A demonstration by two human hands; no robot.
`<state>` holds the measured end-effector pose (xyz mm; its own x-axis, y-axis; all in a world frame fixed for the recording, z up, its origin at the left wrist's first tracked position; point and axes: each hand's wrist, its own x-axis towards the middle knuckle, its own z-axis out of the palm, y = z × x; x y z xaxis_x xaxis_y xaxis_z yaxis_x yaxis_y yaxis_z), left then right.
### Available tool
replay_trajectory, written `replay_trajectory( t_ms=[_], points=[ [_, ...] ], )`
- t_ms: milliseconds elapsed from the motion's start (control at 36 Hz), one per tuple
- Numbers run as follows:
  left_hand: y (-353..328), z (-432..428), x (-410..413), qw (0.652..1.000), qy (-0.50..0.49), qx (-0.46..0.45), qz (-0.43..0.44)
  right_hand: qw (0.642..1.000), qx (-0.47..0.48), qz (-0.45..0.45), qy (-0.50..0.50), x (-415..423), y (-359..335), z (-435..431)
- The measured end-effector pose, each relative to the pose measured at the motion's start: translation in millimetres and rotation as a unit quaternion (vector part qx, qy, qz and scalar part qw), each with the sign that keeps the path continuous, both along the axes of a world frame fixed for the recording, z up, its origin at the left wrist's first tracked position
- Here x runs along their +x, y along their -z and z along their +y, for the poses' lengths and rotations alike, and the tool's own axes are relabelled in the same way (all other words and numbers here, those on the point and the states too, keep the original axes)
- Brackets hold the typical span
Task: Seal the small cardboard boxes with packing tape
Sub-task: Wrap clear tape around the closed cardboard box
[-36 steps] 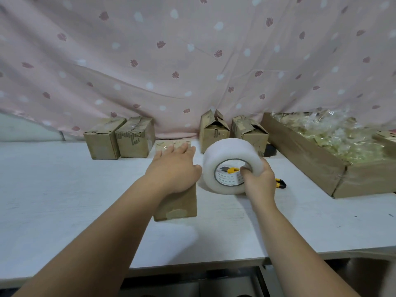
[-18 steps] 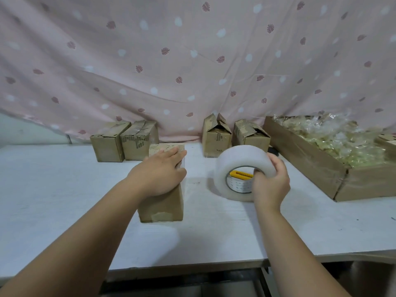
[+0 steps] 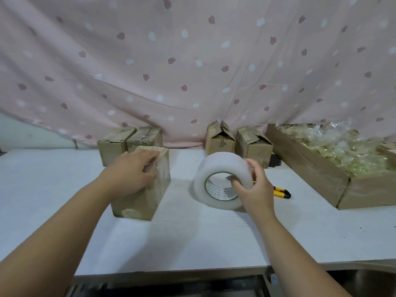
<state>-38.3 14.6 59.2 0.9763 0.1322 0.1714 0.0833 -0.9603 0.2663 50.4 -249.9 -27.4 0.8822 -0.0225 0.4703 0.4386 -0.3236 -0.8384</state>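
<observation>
Sealing looks partly done: two rear boxes (image 3: 128, 142) at centre left appear taped. The left hand (image 3: 132, 174) grips the top of a small cardboard box (image 3: 150, 200) on the counter (image 3: 53, 189). The right hand (image 3: 255, 187) clasps the packing tape roll (image 3: 220, 168) at centre, fingers hooked in its core. Behind it, two open-flapped boxes (image 3: 220, 142) remain unsealed.

Head-worn view, forward-down, near table (image 3: 192, 239)

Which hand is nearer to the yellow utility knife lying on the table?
Right. The right hand, gripping the tape roll, is just beside the utility knife, partly covering it. The left hand holds a small cardboard box well to the knife's left.
</observation>
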Motion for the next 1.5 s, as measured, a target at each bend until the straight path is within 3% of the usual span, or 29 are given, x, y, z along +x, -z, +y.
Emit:
replay_trajectory(
  t_ms=[83, 194, 278, 472, 667, 778, 833, 889, 972, 1111, 1306, 1389, 1444, 1500],
  points=[
    [8, -14, -1, 0.993, -0.047, 0.102, -0.020, 1.000, 0.009, 0.011, -0.014, 0, 0, 0],
    [27, -40, 5, 0.953, -0.113, 0.276, -0.056, 0.999, -0.002, -0.002, -0.036, 0, 1, 0],
    [40, -50, 10, 0.925, -0.147, 0.330, -0.116, 0.999, 0.003, -0.007, -0.045, 0, 1, -1],
    [51, -41, 28, 0.926, -0.169, 0.270, -0.203, 0.992, 0.107, -0.003, -0.067, 1, -2, -1],
    [54, -37, 42, 0.921, -0.180, 0.202, -0.280, 0.989, 0.118, 0.020, -0.084, -4, -5, -1],
    [61, -33, 50, 0.917, -0.172, 0.207, -0.295, 0.977, 0.127, 0.121, -0.124, -8, -13, 0],
    [65, -29, 54, 0.912, -0.173, 0.220, -0.302, 0.948, 0.186, 0.195, -0.171, -9, -16, 1],
    [69, -25, 59, 0.907, -0.172, 0.222, -0.313, 0.892, 0.288, 0.267, -0.226, -8, -15, 1],
    [73, -19, 65, 0.893, -0.175, 0.234, -0.341, 0.834, 0.343, 0.310, -0.302, -8, -16, -2],
    [74, -17, 67, 0.888, -0.168, 0.238, -0.355, 0.795, 0.347, 0.315, -0.385, -11, -14, -3],
    [73, -21, 63, 0.891, -0.167, 0.234, -0.350, 0.813, 0.350, 0.296, -0.358, -12, -17, 0],
    [72, -22, 60, 0.894, -0.158, 0.228, -0.353, 0.834, 0.363, 0.287, -0.301, -8, -19, 1],
    [73, -21, 59, 0.893, -0.153, 0.231, -0.356, 0.869, 0.361, 0.265, -0.209, -3, -18, 0],
    [73, -21, 59, 0.894, -0.148, 0.230, -0.354, 0.939, 0.270, 0.199, -0.076, 6, -17, -2]
  ],
)
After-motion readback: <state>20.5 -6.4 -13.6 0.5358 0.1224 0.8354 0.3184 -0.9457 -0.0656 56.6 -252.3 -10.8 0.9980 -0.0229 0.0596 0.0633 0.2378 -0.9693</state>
